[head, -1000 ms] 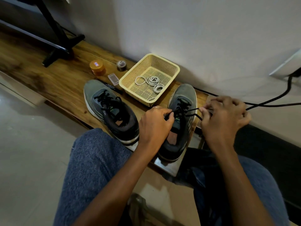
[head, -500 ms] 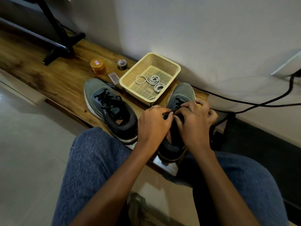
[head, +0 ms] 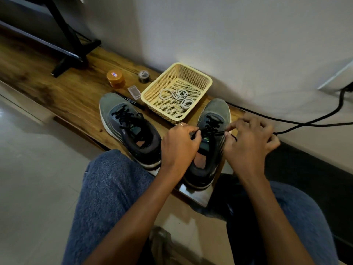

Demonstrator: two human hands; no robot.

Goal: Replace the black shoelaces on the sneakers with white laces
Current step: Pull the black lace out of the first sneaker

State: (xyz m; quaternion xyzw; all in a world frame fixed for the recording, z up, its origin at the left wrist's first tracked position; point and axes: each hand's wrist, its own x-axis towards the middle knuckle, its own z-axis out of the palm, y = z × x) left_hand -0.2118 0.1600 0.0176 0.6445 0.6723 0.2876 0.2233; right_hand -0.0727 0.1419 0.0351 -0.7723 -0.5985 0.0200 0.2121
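Two grey sneakers with black laces stand on a low wooden shelf (head: pixel 57 92). The left sneaker (head: pixel 129 129) is fully laced and untouched. Over the right sneaker (head: pixel 212 142), my left hand (head: pixel 179 148) pinches the black lace (head: pixel 215 133) at the shoe's left side. My right hand (head: pixel 248 142) pinches the same lace just off the shoe's right side, with a short lace end hanging below its fingers. Coiled white laces (head: pixel 181 95) lie in a yellow mesh basket (head: pixel 150 92) behind the shoes.
An orange-lidded jar (head: pixel 115 78), a small tape roll (head: pixel 144 76), a clear plastic box (head: pixel 134 92) and a black pen (head: pixel 131 101) lie behind the left sneaker. A black stand foot (head: pixel 74 60) sits far left. A black cable (head: pixel 305 122) runs along the wall at right.
My right hand went from the shoe's right side onto the tongue beside my left hand, then drew back to the right with the black lace. My left hand stayed on the shoe.
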